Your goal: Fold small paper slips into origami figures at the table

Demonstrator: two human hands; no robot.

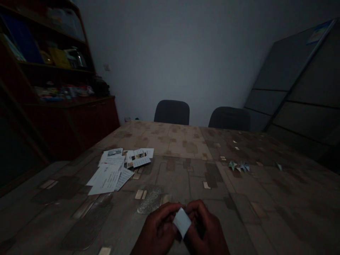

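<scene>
Both my hands are at the bottom middle of the view, above the near edge of the patterned table (186,170). My left hand (156,230) and my right hand (205,226) are closed together on a small folded white paper (182,221), pinching it between the fingertips. The paper is tilted, one corner pointing down. The room is dim.
A spread of printed paper sheets (111,173) lies on the table to the left. Small folded paper figures (239,166) sit to the right, with tiny scraps around them. Two dark chairs (172,112) stand at the far edge. A wooden cabinet (53,88) fills the left wall.
</scene>
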